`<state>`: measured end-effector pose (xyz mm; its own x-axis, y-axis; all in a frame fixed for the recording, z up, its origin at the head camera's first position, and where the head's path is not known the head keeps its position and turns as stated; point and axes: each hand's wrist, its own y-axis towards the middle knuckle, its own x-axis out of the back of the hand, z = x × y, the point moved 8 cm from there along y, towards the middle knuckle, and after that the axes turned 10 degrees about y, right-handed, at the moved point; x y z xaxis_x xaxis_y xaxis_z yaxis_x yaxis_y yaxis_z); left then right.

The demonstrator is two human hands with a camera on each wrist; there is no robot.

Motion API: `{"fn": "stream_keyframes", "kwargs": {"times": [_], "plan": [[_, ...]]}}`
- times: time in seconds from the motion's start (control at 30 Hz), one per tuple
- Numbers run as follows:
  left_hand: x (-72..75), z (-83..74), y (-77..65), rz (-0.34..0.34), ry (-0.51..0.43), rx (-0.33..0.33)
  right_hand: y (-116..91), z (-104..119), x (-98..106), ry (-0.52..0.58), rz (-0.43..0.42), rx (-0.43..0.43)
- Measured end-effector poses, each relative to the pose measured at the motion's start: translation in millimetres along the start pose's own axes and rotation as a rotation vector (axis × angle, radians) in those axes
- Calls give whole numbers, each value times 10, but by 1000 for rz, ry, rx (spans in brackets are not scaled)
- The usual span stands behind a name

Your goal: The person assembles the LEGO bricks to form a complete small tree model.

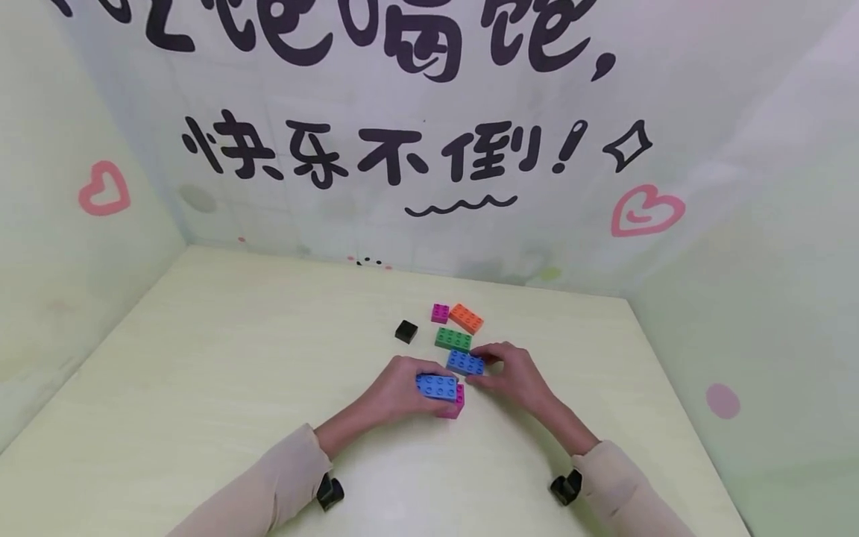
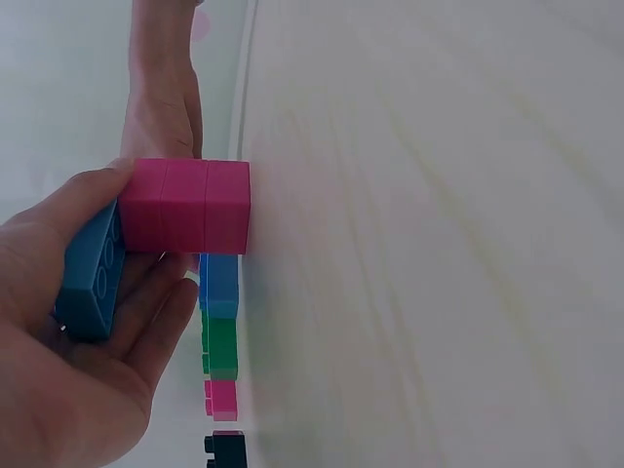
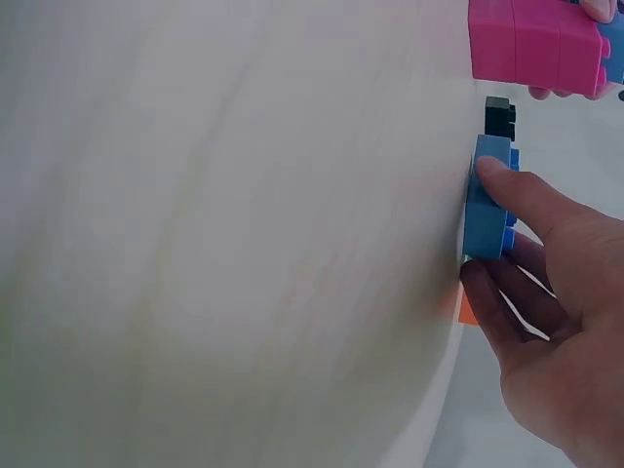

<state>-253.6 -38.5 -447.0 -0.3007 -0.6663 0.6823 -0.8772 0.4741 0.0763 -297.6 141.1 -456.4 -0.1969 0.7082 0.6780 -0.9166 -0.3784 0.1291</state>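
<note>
In the head view my left hand (image 1: 396, 389) grips a blue brick (image 1: 438, 387) at the top of a pink stack (image 1: 459, 403). Seen from the left wrist, this stack is three pink layers high, and the blue brick sits at its top, reaching out past it toward my palm. My right hand (image 1: 515, 375) pinches a second blue brick (image 1: 464, 363) low at the tabletop, the thumb (image 3: 492, 168) on one face and the fingers round its far end. Just behind that brick lies a green brick (image 1: 453, 339).
Farther back on the pale table (image 1: 221, 358) are a small magenta brick (image 1: 440, 313), an orange brick (image 1: 466, 318) and a black brick (image 1: 406, 332). A printed wall (image 1: 335, 224) closes off the back, with side walls left and right.
</note>
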Motion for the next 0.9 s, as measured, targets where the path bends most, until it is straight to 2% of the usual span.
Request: {"fn": "stream_keyframes", "kwargs": {"times": [0.13, 0.3, 0.47, 0.6, 0.77, 0.9], "plan": [[-2, -6, 8, -1, -3, 1, -10, -6, 15, 35, -13, -13], [-11, 6, 19, 13, -8, 10, -85, -39, 66, 222, -23, -68], [-14, 26, 16, 30, -3, 28, -203, 26, 142, 387, 5, -33], [-12, 25, 11, 29, 1, 36, -302, 120, 240, 412, 18, -3], [-10, 18, 0, 29, -8, 38, -407, 175, 325, 443, 15, -33], [-15, 17, 1, 27, -18, 30, -475, 199, 309, 455, 51, -41]]}}
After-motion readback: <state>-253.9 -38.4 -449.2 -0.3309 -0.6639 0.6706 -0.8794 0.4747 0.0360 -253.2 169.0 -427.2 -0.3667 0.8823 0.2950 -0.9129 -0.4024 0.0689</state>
